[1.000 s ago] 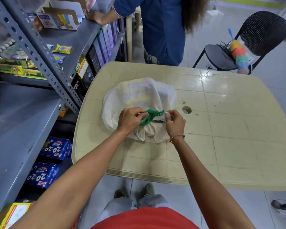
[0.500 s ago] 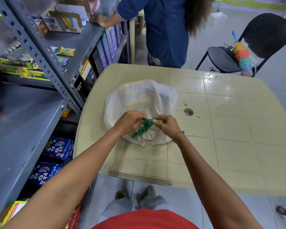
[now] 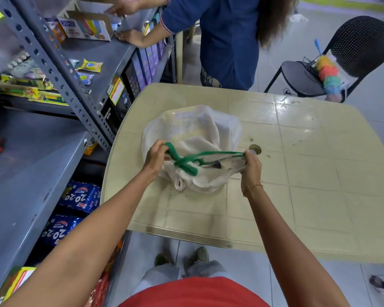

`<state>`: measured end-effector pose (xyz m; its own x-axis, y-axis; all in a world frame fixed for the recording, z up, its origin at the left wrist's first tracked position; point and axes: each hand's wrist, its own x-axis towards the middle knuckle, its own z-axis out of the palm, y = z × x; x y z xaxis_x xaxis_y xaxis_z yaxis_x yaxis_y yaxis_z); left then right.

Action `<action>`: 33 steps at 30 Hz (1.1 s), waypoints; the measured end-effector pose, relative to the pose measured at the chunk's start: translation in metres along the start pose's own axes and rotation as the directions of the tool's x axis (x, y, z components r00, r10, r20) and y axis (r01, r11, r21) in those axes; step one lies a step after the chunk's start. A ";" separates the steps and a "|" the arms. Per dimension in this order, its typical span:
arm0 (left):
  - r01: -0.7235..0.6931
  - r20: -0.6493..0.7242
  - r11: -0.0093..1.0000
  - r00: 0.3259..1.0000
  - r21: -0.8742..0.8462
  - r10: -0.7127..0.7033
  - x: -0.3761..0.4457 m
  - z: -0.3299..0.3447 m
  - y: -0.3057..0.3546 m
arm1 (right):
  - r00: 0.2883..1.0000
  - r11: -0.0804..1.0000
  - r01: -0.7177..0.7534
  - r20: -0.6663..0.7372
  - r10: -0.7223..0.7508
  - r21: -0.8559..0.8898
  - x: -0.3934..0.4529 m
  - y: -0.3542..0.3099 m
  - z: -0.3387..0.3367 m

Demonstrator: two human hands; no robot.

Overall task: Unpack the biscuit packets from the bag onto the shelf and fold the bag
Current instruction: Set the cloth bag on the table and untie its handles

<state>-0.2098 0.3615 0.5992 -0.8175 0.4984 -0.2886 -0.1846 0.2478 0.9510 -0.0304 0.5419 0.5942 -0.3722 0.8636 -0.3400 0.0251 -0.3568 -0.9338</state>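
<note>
A full white cloth bag (image 3: 193,131) lies on the cream plastic table (image 3: 308,178). Its contents are hidden by the cloth. Green handles (image 3: 184,162) cross over the bag's mouth. My left hand (image 3: 155,157) grips one green handle at the bag's left side. My right hand (image 3: 251,162) pinches the other green handle together with the bag's edge at the right, so the strap is stretched between my hands. The grey metal shelf (image 3: 24,173) stands to my left.
Blue 20-20 biscuit packets (image 3: 81,197) lie on a lower shelf level. A person in blue (image 3: 228,41) stands beyond the table, hands on an upper shelf by an open carton (image 3: 84,28). A black chair (image 3: 350,54) with a colourful duster stands at the far right.
My hands have moved apart, pulling the green handles out sideways from a bunched knot. The bag's mouth has loosened. The other person's hands have shifted along the upper shelf.
</note>
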 end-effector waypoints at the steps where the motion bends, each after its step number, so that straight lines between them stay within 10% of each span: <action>1: -0.015 0.038 1.000 0.999 0.011 0.015 -0.002 0.003 0.002 | 0.999 0.999 0.020 0.032 -0.019 -0.029 -0.001 -0.001 0.003; 5: -0.107 0.105 0.991 0.990 0.078 0.098 -0.005 0.005 0.003 | 0.977 0.908 0.206 0.131 -0.170 -0.364 -0.003 -0.005 0.012; 9: -0.192 0.064 0.929 0.981 0.317 0.181 -0.008 0.012 -0.005 | 0.831 0.567 0.552 0.461 -0.312 -0.611 -0.009 0.006 0.021; 13: -0.348 0.337 0.743 0.925 0.572 0.175 -0.016 0.026 -0.017 | 0.715 -0.037 0.698 0.693 0.093 -0.715 -0.017 0.040 0.031; 15: -0.396 0.445 0.719 0.885 0.570 0.135 -0.021 0.033 -0.021 | 0.725 -0.175 0.688 0.677 0.128 -0.704 -0.018 0.051 0.030; 22: -0.436 0.477 0.389 0.879 0.812 -0.012 -0.021 0.039 -0.024 | 0.880 0.457 0.469 0.356 -0.316 -0.756 -0.022 0.023 0.028; 25: -0.285 0.409 0.468 0.893 0.837 -0.187 -0.010 0.028 -0.012 | 0.885 0.537 0.425 0.210 -0.415 -0.729 -0.014 0.004 0.029; 29: -0.187 0.413 0.673 0.890 0.716 -0.193 -0.004 0.015 0.006 | 0.946 0.466 0.299 0.194 -0.259 -0.833 -0.003 -0.012 0.030; 33: -0.390 0.231 0.684 0.920 0.616 0.316 -0.003 0.016 0.021 | 0.987 0.506 0.037 0.111 0.118 -0.862 -0.010 -0.031 0.034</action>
<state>-0.2025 0.3781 0.6181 -0.6844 0.7290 0.0095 0.5285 0.4871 0.6952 -0.0592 0.5324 0.6304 -0.4676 0.7707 -0.4330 0.7985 0.1581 -0.5808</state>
